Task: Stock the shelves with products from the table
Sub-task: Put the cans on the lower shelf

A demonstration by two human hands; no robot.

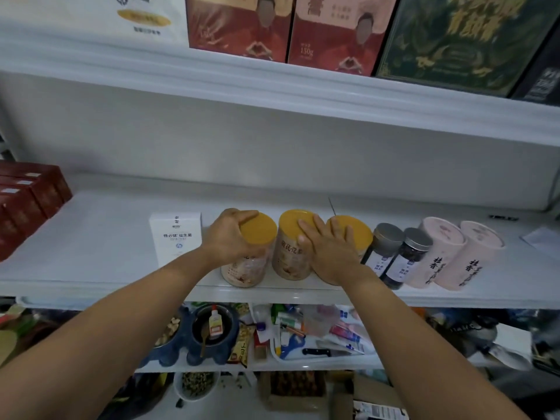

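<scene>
Three clear jars with yellow lids stand in a row at the front of the white middle shelf (pixel 106 237). My left hand (pixel 231 236) grips the left jar (pixel 257 233) from the top, fingers curled over its lid. My right hand (pixel 328 250) lies with straight fingers across the gap between the middle jar (pixel 289 247) and the right jar (pixel 359 230), touching both lids. The right jar's body is mostly hidden behind that hand.
A white box (pixel 177 237) stands left of the jars. Two dark jars (pixel 394 253) with grey lids and two pink tubes (pixel 454 259) stand to the right. Red boxes (pixel 27 201) fill the far left. Big boxes (pixel 333 31) line the upper shelf. Cluttered goods (pixel 288 331) lie below.
</scene>
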